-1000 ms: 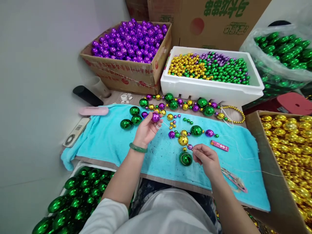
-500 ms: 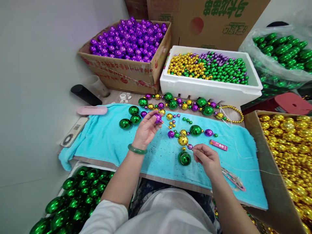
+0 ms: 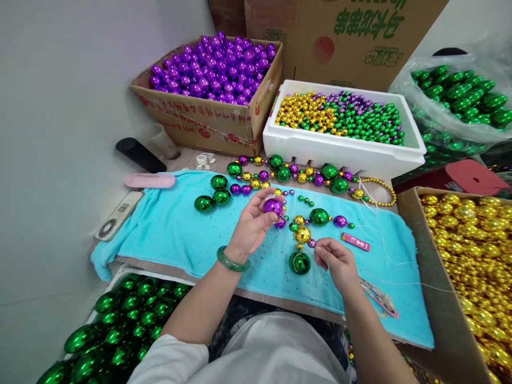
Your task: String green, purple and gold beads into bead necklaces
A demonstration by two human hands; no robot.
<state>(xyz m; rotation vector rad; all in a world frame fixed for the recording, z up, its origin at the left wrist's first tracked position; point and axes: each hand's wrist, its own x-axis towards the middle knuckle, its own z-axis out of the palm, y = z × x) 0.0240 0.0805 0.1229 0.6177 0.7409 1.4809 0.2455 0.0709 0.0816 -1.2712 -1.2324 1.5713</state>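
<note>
My left hand, with a green bangle at its wrist, pinches a shiny purple bead above the towel. My right hand is closed at a small purple bead at the end of a beaded strand, fingertips pressed together. Beside it in the strand are a gold bead and a large green bead. Another stretch of the strand, with a green bead and a purple bead, lies behind. Thin white thread trails rightward over the towel.
A turquoise towel covers the table. A finished-looking bead string lies along its back. Behind stand a carton of purple beads and a white foam box. Gold beads fill a carton at right. Scissors lie near the front edge.
My left hand has moved right and slightly down with the purple bead, closer to the strand. My right hand stays almost in place at the small purple bead.
</note>
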